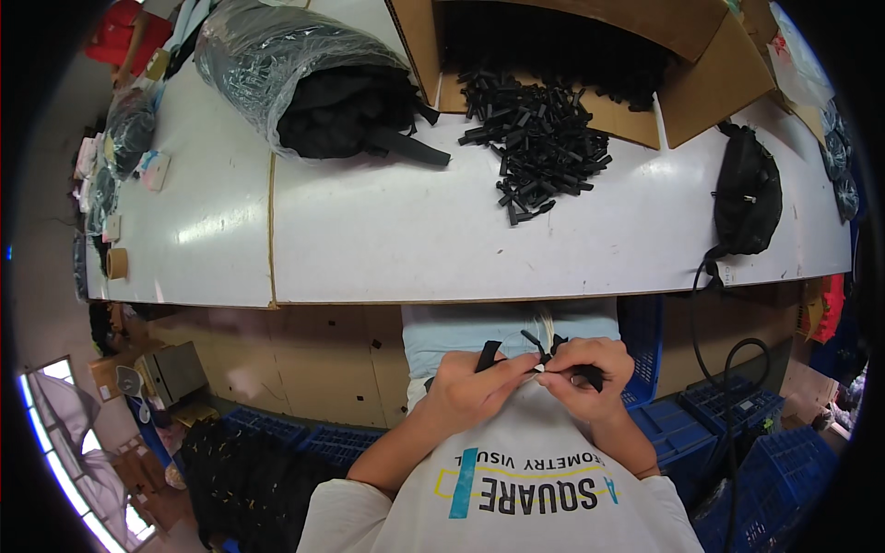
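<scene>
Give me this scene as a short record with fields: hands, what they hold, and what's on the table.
Left hand: pinches a black webbing strap close to the chest
Right hand: grips the same strap, at a small black plastic clip
Table: long white worktop
On table: heap of small black plastic clips, spilling from an open cardboard box; clear plastic bag of black straps; black waist pouch

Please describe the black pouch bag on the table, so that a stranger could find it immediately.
Look at the long white table and follow it to its right end. There, beside the open cardboard box, lies the black pouch bag. Unlike the heap of small black clips, it is one rounded, soft piece.
</scene>
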The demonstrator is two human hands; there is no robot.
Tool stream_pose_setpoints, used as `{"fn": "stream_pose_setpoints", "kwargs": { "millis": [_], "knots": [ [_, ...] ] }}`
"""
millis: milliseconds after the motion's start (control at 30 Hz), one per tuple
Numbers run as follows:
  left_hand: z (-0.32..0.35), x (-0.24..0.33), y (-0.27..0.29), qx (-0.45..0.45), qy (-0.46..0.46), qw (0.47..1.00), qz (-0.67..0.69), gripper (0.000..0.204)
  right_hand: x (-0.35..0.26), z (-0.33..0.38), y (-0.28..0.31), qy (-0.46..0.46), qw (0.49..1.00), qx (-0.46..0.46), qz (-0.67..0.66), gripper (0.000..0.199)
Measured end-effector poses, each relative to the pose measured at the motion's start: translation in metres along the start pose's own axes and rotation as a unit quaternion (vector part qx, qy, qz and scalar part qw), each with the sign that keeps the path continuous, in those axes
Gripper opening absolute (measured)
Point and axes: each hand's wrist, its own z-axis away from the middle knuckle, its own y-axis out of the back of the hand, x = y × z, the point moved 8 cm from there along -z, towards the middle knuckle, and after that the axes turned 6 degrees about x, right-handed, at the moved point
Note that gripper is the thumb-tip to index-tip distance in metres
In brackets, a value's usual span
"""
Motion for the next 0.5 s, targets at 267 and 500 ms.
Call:
{"fn": "stream_pose_setpoints", "kwargs": {
  "millis": [267, 500],
  "knots": [
    [0.000, 0.003, 0.004, 0.020, 0.005, 1.000, -0.007, 0.027, -0.001, 0.001, -0.001, -0.021, 1.000, 0.016, 0.005, 0.017],
    [0.001, 0.003, 0.014, 0.056, 0.021, 0.998, -0.018, 0.028, -0.023, -0.001, 0.015, 0.081, 0.985, 0.010, 0.151, 0.016]
  ]
}}
